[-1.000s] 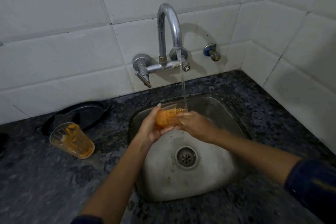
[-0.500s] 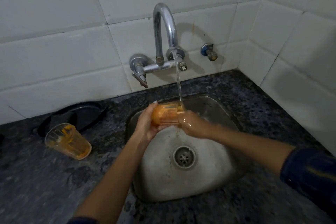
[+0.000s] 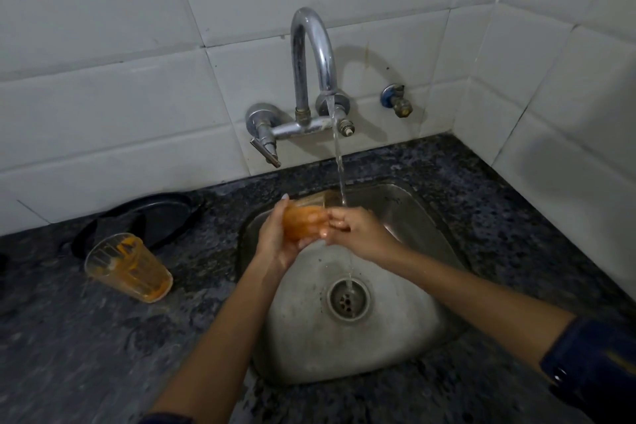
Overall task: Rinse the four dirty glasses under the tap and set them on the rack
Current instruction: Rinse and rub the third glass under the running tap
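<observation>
Glasses: two are seen. One orange-smeared glass (image 3: 304, 222) is held over the sink at the centre of the frame; a second glass (image 3: 129, 267), also streaked orange, stands tilted on the counter at the left, well apart from the sink.
Held glass: it is lain on its side, mouth toward the right, just beside the water stream (image 3: 339, 162), which passes its rim.
Left hand (image 3: 275, 241): it is wrapped round the base end of the held glass, fingers curled beneath and thumb above; the glass is gripped.
Right hand (image 3: 358, 231): it is placed at the mouth of the held glass, its fingers (image 3: 335, 217) bent against the rim; whether they reach inside cannot be told. The glass is pinched at its open end.
Tap (image 3: 311, 79): one curved chrome spout is mounted on the tiled wall at upper centre; water is running from it. One lever (image 3: 266, 151) is seen at its left, and one small valve (image 3: 395, 101) on the wall at its right.
Sink (image 3: 426, 217): one steel basin is set in the counter at lower centre, with one drain (image 3: 347, 299) into which water falls.
Counter (image 3: 86, 337): dark speckled stone is seen on all sides of the sink.
Tray (image 3: 161, 213): one dark round tray is leaned at the wall, left of the sink, just behind the second glass.
Sleeves: one dark sleeve (image 3: 599, 365) is seen at the lower right.
</observation>
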